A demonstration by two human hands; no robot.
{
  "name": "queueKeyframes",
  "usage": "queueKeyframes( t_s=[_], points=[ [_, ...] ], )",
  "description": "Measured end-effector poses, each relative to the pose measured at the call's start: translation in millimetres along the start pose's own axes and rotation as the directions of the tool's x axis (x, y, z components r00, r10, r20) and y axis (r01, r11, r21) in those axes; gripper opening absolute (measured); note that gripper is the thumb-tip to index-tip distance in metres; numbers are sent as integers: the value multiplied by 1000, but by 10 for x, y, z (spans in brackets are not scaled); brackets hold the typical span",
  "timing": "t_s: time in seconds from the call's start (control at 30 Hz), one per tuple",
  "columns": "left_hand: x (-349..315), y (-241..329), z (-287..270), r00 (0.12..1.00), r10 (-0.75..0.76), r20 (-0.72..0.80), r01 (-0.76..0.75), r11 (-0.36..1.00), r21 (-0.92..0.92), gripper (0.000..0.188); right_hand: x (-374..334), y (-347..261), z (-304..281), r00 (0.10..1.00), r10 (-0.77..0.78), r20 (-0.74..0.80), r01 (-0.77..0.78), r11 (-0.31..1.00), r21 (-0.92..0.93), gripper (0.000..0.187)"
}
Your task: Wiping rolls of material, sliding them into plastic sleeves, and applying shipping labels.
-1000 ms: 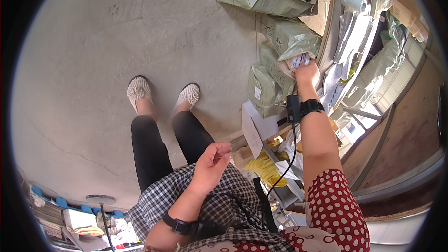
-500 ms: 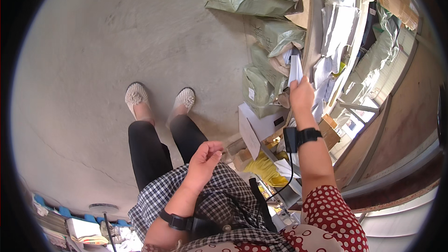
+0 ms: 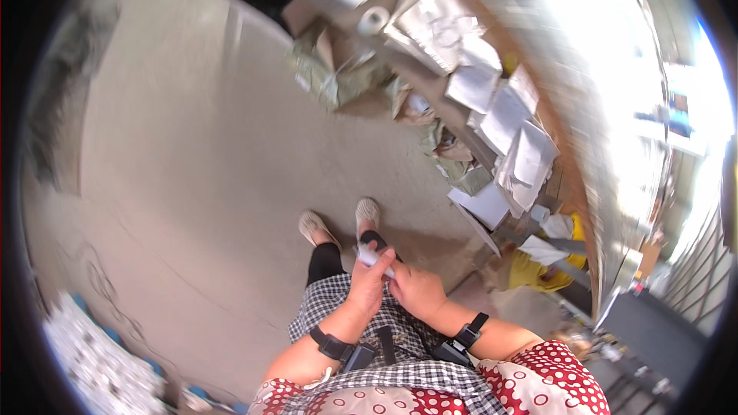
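My left hand [image 3: 367, 286] and my right hand [image 3: 417, 290] meet in front of my checked apron, fingers closed. A small bundle of white paper [image 3: 376, 260] sticks up between them, gripped by both hands. Motion blurs it, and the fingers cover its lower part, so its exact form cannot be made out.
A shelf to the right bears white paper stacks [image 3: 503, 119] and a white roll [image 3: 374, 21]. Green wrapped parcels [image 3: 338, 73] stand on the floor along it. Near my right arm are a white box [image 3: 484, 204] and a yellow bag [image 3: 538, 270]. White goods [image 3: 100, 353] lie lower left.
My right hand has come back from the parcels beside the shelf with the white paper and joined my left hand, which was empty before. The whole view has turned.
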State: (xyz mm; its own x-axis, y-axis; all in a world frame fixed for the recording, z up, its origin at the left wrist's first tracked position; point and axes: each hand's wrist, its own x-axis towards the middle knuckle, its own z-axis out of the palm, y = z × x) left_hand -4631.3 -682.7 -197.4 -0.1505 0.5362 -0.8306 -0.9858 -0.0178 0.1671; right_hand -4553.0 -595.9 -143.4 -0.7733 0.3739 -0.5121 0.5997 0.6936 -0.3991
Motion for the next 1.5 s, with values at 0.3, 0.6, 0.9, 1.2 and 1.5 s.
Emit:
queueKeyframes(
  t_s=[0.3, 0.6, 0.9, 1.2, 1.5],
  points=[
    [-806, -151, 702, 978, -146, 151, 49, 856, 515, 31, -1589, -50, -404, 919, 79, -387, 4, 978, 208, 77],
    [-1725, -1656, 1080, 509, -852, -122, 136, -61, 989, 30, -3659, 50, 644, 487, 402, -776, 133, 844, 520, 113],
    [-2915, -4519, 208, 103, -847, -521, -139, -531, 836, 41, -6028, -104, 2287, 98, 735, -671, -113, 678, 726, 110],
    [-3949, -6667, -326, -75, -747, -661, -339, -604, 721, 44, -7897, 81, 3143, -94, 850, -518, -89, 511, 855, 106],
    [-5010, -8761, -1364, -357, -438, -825, -624, -545, 560, 46, -9764, -141, 4112, -544, 756, -364, -277, 248, 928, 102]
  ],
)
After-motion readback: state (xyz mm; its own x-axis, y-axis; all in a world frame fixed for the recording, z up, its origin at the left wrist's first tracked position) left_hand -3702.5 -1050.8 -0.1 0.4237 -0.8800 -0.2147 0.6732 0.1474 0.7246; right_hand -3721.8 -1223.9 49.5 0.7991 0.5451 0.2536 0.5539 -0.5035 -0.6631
